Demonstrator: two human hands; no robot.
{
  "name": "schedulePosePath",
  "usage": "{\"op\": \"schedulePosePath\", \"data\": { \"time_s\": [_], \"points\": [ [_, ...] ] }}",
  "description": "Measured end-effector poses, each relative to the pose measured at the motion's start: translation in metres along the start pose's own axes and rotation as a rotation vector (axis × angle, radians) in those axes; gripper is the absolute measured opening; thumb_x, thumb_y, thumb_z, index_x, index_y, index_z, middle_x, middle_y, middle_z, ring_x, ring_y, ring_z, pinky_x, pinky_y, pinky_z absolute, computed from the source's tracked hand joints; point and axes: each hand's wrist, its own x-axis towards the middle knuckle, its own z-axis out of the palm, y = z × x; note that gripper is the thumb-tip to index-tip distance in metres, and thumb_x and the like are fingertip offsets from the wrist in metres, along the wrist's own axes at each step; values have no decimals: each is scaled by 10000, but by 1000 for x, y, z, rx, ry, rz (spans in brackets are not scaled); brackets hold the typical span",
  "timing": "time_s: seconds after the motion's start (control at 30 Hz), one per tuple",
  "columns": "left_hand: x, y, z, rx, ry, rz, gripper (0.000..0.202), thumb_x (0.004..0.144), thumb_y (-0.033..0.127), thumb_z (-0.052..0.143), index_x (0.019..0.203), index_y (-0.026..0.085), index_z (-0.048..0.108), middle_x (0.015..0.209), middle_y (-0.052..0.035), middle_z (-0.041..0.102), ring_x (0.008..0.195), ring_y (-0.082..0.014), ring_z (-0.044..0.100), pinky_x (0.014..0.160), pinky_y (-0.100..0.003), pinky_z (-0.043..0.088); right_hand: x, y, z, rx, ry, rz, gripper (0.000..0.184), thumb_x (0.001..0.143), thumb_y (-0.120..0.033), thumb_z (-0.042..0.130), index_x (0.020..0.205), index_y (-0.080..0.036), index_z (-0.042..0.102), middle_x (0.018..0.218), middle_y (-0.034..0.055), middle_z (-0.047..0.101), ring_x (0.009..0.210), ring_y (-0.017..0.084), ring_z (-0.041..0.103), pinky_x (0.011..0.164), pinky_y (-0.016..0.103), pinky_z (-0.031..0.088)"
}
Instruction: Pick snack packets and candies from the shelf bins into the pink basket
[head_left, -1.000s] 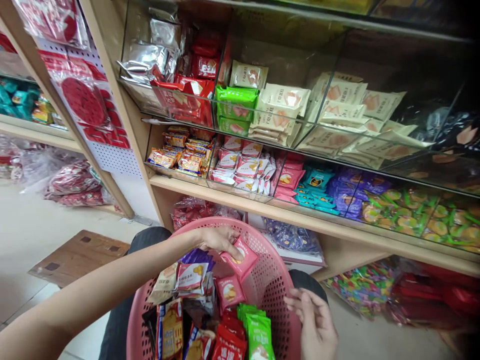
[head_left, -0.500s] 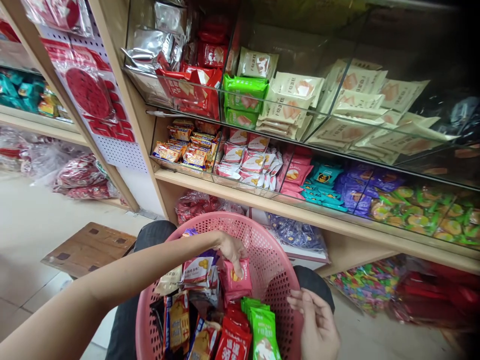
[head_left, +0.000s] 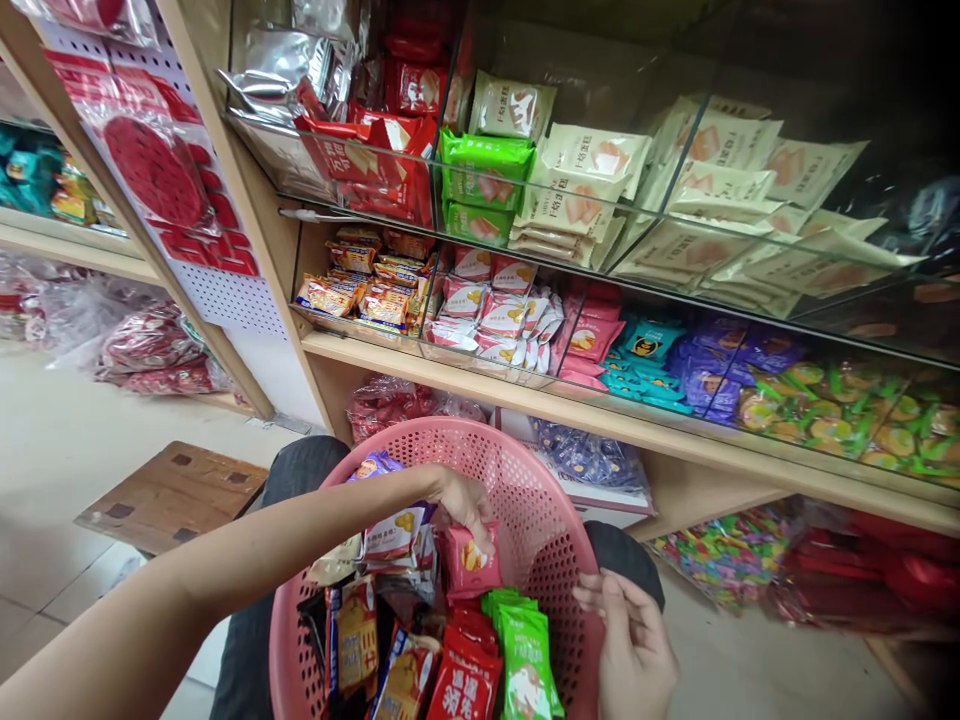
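Observation:
A pink perforated plastic basket (head_left: 559, 470) sits between dark-trousered knees, holding several kinds of wrapped snacks. From the left, my left hand (head_left: 461, 500) reaches into it, fingers closed at the top of a pink snack packet (head_left: 472, 562). Beside that packet are white-and-pink packets (head_left: 394, 535) and a purple one (head_left: 376, 465). Nearer to me lie orange-and-blue packets (head_left: 352, 635), red packets (head_left: 465, 670) and green packets (head_left: 527, 655). My right hand (head_left: 634, 640) is at the basket's right rim, fingers loosely bent and thumb apart, with nothing seen in it.
Ahead stands a wooden shelf (head_left: 450, 375) with clear bins of sorted snacks, including cream packets (head_left: 589, 180) and teal packets (head_left: 649, 345). A low wooden stool (head_left: 172, 497) is at the left. Bagged goods (head_left: 724, 550) lie under the shelf.
The view has shifted slightly. My left hand's fingers have moved a little at the top of the pink packet, showing more of its front. My right hand stays by the rim.

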Motion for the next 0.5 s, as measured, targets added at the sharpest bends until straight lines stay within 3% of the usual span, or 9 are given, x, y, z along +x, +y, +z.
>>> {"op": "schedulePosePath", "data": {
  "time_s": [0.33, 0.5],
  "points": [
    [4, -4, 1, -51, -64, -57, 572, 355, 564, 821, 508, 199, 409, 453, 85, 366, 450, -94, 350, 456, -243, 302, 1, 6, 0, 1, -8, 3, 419, 736, -566, 597, 890, -176, 589, 793, 46, 695, 678, 163, 653, 673, 283, 520],
    [8, -7, 0, -24, -36, -88, 635, 293, 560, 828, 549, 206, 368, 474, 98, 363, 443, -81, 354, 450, -235, 340, 7, 10, 2, 60, -8, 42, 515, 660, -617, 638, 862, -144, 598, 753, 71, 704, 654, 181, 659, 626, 278, 538]
  ]
}}
